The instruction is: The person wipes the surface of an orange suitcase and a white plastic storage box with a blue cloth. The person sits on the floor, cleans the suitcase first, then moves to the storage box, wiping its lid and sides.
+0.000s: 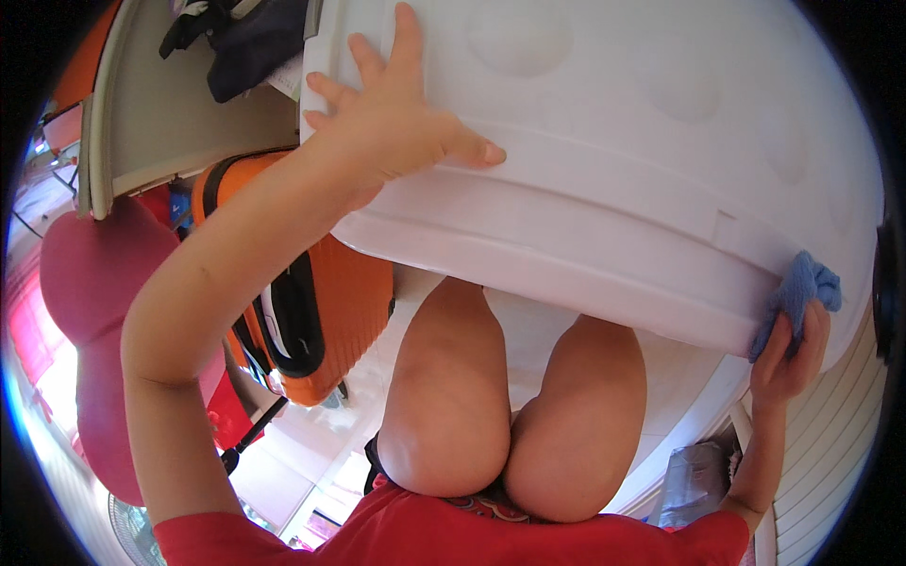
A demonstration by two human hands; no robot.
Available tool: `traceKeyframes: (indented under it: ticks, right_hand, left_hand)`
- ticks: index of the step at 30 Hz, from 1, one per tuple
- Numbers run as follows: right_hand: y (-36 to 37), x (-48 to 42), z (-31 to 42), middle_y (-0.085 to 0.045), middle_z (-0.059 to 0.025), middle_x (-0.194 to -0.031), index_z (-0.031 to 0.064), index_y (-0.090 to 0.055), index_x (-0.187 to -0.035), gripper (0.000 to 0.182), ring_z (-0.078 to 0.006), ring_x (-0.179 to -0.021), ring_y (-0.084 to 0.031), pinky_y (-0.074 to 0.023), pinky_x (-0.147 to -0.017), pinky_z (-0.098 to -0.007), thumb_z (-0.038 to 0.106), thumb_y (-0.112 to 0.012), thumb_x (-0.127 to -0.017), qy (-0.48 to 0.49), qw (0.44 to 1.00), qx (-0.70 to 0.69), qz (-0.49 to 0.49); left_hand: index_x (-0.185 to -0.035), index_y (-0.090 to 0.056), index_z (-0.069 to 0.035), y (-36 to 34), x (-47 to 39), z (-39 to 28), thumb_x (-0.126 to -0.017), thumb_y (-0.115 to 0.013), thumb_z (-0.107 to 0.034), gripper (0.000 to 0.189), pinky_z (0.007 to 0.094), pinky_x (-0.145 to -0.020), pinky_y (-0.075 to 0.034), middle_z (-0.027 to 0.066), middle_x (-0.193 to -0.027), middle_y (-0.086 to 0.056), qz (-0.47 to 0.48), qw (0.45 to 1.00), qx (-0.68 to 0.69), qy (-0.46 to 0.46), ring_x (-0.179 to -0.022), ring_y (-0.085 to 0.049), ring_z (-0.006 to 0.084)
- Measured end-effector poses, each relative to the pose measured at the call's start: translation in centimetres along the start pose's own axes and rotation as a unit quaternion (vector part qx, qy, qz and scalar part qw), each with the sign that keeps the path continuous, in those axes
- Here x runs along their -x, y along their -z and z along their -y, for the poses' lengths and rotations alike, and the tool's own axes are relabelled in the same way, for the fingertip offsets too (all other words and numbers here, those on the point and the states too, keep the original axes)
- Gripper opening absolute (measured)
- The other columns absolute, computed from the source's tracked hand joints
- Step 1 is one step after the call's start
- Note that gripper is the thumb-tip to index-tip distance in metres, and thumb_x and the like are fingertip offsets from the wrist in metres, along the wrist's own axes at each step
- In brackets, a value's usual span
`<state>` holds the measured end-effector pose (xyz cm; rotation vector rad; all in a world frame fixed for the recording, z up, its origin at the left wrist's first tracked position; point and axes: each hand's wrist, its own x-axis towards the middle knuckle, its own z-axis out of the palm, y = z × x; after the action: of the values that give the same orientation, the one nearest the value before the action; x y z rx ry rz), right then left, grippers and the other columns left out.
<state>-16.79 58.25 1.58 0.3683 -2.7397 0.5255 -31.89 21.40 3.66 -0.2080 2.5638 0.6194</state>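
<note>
A large white plastic lid or panel [566, 177] with rounded corners and shallow round dimples fills the upper right, above my knees. My left hand [396, 120] lies spread on its left corner, fingers apart and palm on the surface. At the right end of the near edge, my right hand [791, 354] grips a crumpled blue cloth [803, 290]. The cloth touches the white rim there. What lies beneath the white piece is hidden.
An orange ribbed suitcase [354, 311] with a black handle stands at left, beside a pink chair [113, 297]. Dark clothing [255, 49] lies on a grey surface [205, 141]. White slatted panelling [828, 439] runs along the right, near a silvery package [694, 474].
</note>
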Motion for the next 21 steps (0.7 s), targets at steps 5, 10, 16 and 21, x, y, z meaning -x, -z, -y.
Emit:
traceKeyframes:
  ticks: [5, 10, 16, 21]
  right_hand:
    - [0.1, 0.9, -0.6, -0.056, -0.0197, -0.1, -0.007, -0.052, -0.102, 0.021, -0.0324, -0.09, -0.054, -0.0408, -0.083, -0.0355, -0.003, -0.051, -0.081, -0.029, 0.999, -0.013, 0.013]
    - [0.2, 0.9, -0.5, -0.056, -0.0202, -0.1, -0.007, -0.052, -0.102, 0.021, -0.0322, -0.09, -0.055, -0.0412, -0.083, -0.0351, -0.002, -0.051, -0.082, -0.024, 1.0, 0.001, 0.016]
    - [0.2, 0.6, -0.3, -0.055, -0.0226, -0.094, -0.0076, -0.051, -0.1, 0.022, -0.034, -0.083, -0.054, -0.0424, -0.077, -0.0372, -0.002, -0.053, -0.078, -0.003, 1.0, 0.021, 0.007]
    - [0.1, 0.4, -0.1, -0.055, -0.0229, -0.095, -0.0076, -0.051, -0.1, 0.023, -0.0343, -0.082, -0.054, -0.0425, -0.077, -0.0376, -0.002, -0.053, -0.078, -0.003, 1.0, 0.025, 0.008]
  left_hand:
    - [-0.138, 0.008, -0.009, 1.2, 1.6, -5.0, -0.055, -0.077, -0.038, 0.123, 0.0573, -0.101, 0.001, 0.0344, -0.138, 0.007, 0.041, 0.99, -0.108, 0.079, -0.125, 0.013, 0.0523]
    - [-0.137, 0.013, -0.006, 0.7, 1.9, -5.5, -0.057, -0.077, -0.036, 0.124, 0.0557, -0.102, -0.002, 0.0364, -0.137, 0.005, 0.036, 0.979, -0.178, 0.094, -0.124, 0.009, 0.0543]
    - [-0.139, 0.009, -0.013, 0.9, 1.1, -4.1, -0.057, -0.077, -0.031, 0.12, 0.0588, -0.1, 0.001, 0.0306, -0.14, 0.003, 0.042, 0.989, -0.121, 0.075, -0.124, 0.011, 0.0553]
    - [-0.139, 0.009, -0.014, -0.1, 0.5, -2.0, -0.057, -0.076, -0.031, 0.119, 0.0594, -0.1, 0.001, 0.0297, -0.14, 0.003, 0.023, 0.991, -0.121, 0.056, -0.123, 0.011, 0.0556]
